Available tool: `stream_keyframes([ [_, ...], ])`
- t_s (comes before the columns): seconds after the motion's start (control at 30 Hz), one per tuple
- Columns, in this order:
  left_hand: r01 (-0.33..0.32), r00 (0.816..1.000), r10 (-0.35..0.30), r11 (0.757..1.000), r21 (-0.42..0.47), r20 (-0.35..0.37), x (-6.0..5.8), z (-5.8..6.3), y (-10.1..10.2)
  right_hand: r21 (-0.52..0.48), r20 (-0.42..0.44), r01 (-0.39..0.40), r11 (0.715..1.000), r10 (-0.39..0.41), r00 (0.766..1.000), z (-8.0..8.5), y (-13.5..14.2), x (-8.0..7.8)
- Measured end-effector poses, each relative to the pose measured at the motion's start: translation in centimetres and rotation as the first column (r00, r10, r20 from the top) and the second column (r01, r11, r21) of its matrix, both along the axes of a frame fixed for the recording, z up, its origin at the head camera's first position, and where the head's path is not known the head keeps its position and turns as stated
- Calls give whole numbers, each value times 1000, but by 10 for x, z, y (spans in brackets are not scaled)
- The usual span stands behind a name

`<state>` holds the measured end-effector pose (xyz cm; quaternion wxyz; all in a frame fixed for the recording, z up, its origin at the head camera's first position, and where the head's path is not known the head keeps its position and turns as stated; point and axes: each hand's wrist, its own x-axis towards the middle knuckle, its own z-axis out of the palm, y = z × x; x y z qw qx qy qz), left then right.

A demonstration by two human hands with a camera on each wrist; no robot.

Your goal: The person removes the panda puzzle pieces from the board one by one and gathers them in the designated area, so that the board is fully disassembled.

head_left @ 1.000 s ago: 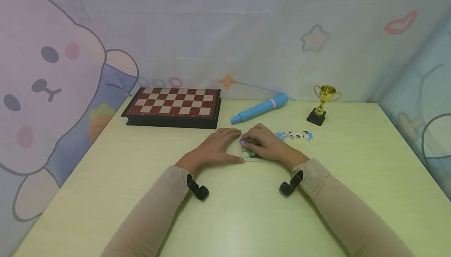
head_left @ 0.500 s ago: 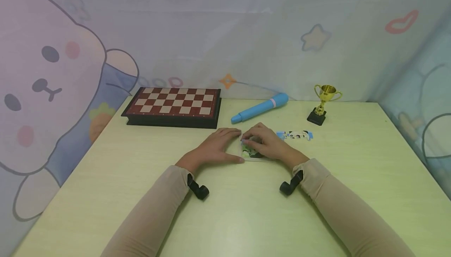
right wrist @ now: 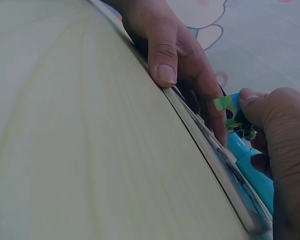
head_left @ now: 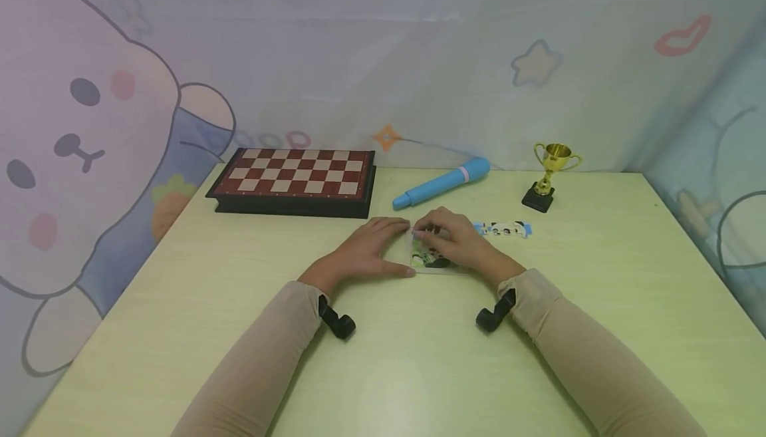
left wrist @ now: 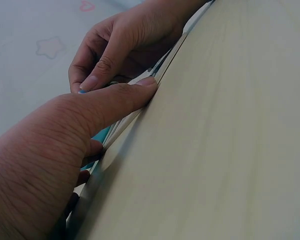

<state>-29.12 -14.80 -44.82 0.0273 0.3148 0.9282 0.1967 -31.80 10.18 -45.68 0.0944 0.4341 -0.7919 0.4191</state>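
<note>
Writing: the chessboard (head_left: 293,174), left of centre in the upper half of the frame, carries small pale marks along its near rim, too small to read. Surface (head_left: 383,357): pale yellow-green with faint wood grain, a glossy patch at bottom centre. Room: a printed cloth backdrop (head_left: 383,58) across the top, with a large cartoon animal (head_left: 78,124) at left, a star (head_left: 535,64) and a heart outline (head_left: 682,36) at upper right.

Puzzle tray (head_left: 443,273) sits at centre frame, partly covered by the right hand (head_left: 457,244), which pinches a puzzle piece (right wrist: 232,111) (blue and green, clearest in the right-wrist view). Left hand (head_left: 365,251): thumb and fingers spread wide, thumb on the tray's near-left corner. More pieces (head_left: 509,229) lie just right of the right hand. Behind: blue stick (head_left: 443,184) at upper centre; gold trophy (head_left: 547,174) on a black base at upper right.
</note>
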Motion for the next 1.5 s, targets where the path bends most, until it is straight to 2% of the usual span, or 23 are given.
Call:
stream_keyframes([
  [0.37,-1,1000,1,1000,-11,-16,0,-2,3,-72,4,-17,997,17,1000,2,12,2],
  [0.7,-3,1000,2,1000,-13,-13,-1,-2,5,8,50,118,993,-118,992,3,43,2],
  [1.17,1,1000,-1,1000,-25,-15,1,0,4,48,-67,257,965,-253,965,-1,106,8],
  [1.37,-13,1000,12,999,-29,-24,0,-1,3,90,-94,223,971,-215,972,-3,107,11],
  [1.5,-15,1000,14,1000,-28,-21,1,-1,1,144,-110,230,962,-216,970,-2,101,11],
])
